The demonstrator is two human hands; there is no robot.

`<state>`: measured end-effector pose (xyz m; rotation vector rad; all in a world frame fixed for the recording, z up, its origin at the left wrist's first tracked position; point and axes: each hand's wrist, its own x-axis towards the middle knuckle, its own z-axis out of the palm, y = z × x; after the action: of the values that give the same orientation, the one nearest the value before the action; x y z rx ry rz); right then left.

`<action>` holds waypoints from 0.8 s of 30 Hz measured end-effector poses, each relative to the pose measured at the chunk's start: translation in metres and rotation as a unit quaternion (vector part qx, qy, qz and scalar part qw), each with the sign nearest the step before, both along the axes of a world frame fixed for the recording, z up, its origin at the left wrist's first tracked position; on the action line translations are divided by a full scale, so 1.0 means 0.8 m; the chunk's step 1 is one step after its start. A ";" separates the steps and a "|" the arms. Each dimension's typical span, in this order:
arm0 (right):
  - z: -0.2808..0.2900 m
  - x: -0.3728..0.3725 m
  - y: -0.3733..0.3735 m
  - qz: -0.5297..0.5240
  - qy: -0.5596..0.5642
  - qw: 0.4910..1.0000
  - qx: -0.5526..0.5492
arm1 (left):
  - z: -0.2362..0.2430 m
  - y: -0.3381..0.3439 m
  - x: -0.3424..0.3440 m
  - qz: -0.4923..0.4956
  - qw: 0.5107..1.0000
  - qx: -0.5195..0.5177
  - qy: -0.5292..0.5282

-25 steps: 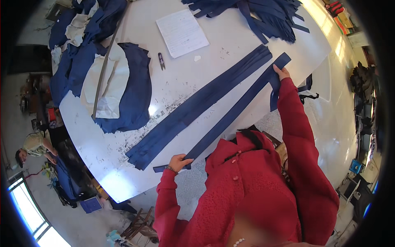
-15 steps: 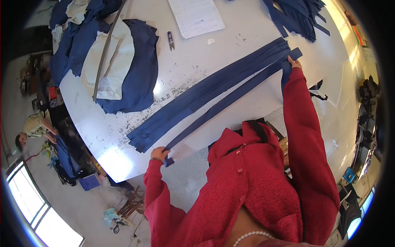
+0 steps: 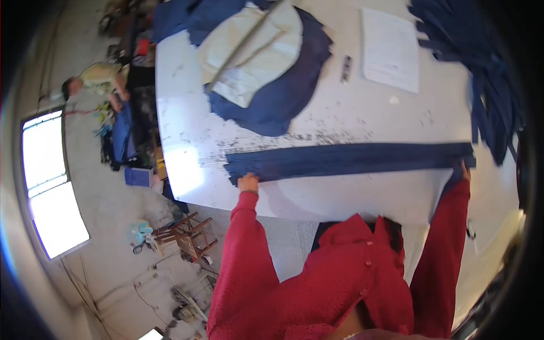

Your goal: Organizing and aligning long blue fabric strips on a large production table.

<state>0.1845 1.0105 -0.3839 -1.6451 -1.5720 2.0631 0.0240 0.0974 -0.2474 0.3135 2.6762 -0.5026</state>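
A long layered bundle of navy fabric strips (image 3: 351,158) lies across the white table (image 3: 391,192). My left hand (image 3: 247,183) grips navy fabric at the bundle's left end, low on its edge. At the other end, my right hand (image 3: 464,171), partly hidden by its sleeve, holds a navy strip whose loose part (image 3: 450,187) hangs down beside my sleeve. Beyond the bundle lie navy cut pieces (image 3: 300,90) with cream pattern paper (image 3: 272,51) and a long grey bar (image 3: 243,48) on top, thread snips (image 3: 345,68) and a sheet of paper (image 3: 391,51).
A pile of navy strips (image 3: 496,102) hangs at the table's right side. At the left, a co-worker (image 3: 93,79) bends over dark blue fabric (image 3: 124,130). A wooden stool (image 3: 190,232) stands below the table's left corner, near a bright window (image 3: 54,181).
The view has turned, so the bundle now runs level. My hands have brought the separate strip up against the bundle, where no gap shows between them now.
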 end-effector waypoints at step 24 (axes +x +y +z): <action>0.248 -0.095 -0.406 0.225 0.134 0.922 0.287 | 0.083 0.298 0.043 0.186 0.722 0.666 -0.025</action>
<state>0.1081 0.6858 -0.1854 -0.8218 -2.3005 1.6265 0.0586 0.3359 -0.1814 0.1167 2.4067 1.5919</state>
